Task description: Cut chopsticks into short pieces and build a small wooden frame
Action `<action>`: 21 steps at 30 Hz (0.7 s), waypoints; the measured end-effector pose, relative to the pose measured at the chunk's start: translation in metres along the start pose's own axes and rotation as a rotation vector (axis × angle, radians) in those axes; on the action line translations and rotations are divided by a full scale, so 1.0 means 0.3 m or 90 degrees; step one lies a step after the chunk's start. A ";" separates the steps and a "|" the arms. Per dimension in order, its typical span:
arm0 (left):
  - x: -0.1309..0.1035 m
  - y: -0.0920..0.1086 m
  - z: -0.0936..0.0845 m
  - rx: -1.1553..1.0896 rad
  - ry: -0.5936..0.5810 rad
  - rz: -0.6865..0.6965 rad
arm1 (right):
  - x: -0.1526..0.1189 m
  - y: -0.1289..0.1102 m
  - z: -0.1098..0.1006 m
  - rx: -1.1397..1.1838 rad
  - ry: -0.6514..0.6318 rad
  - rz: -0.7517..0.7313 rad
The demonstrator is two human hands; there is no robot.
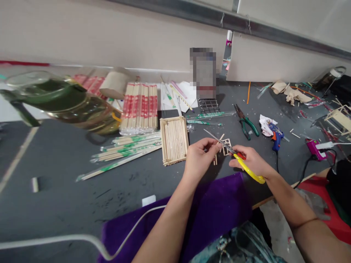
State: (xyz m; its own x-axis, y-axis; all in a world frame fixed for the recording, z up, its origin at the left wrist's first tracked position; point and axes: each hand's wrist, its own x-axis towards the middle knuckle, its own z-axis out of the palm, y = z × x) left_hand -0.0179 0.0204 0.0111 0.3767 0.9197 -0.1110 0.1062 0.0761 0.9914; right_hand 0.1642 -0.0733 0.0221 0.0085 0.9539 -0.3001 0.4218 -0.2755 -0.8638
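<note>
My right hand (251, 160) is closed on a pair of scissors (251, 171) with yellow and red handles. Their blades point up and left, past the fingertips of my left hand (201, 157). That hand pinches a short wooden stick (221, 137), which lies close against the blades. Just beyond the blades is a small ladder-like frame of sticks (227, 147), partly hidden by them. More short sticks (215, 159) lie beneath my hands. To the left of my left hand sits a rectangular tray built from chopsticks (175, 140).
Wrapped chopsticks (128, 146) and chopstick bundles (139, 106) lie left, near a large green-lidded jug (46, 95). Green-handled pliers (246, 122), a blue glue gun (277, 140) and a pink power strip (315, 149) are on the right. A purple cloth (219, 204) hangs over the front edge.
</note>
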 end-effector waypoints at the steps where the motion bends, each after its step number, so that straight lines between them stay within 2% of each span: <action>1: -0.002 -0.001 0.004 0.029 0.016 0.020 | -0.002 -0.003 0.000 -0.009 0.005 -0.007; 4: -0.002 -0.005 0.009 0.057 0.027 0.047 | -0.009 -0.008 -0.004 -0.024 0.006 -0.028; 11: 0.001 -0.002 0.012 -0.076 -0.061 -0.011 | -0.033 0.002 -0.031 -0.046 -0.029 -0.076; 16: -0.006 0.020 0.009 -0.165 -0.130 -0.060 | -0.053 -0.006 -0.049 -0.046 -0.049 -0.074; 21: -0.005 0.026 0.003 -0.199 -0.143 -0.086 | -0.045 -0.012 -0.052 -0.009 -0.059 -0.032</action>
State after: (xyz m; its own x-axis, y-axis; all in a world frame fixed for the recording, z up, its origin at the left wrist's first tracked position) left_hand -0.0168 0.0193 0.0191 0.5744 0.7884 -0.2204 -0.1022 0.3361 0.9363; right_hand 0.1767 -0.0833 0.0355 -0.0965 0.9513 -0.2929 0.4320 -0.2250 -0.8734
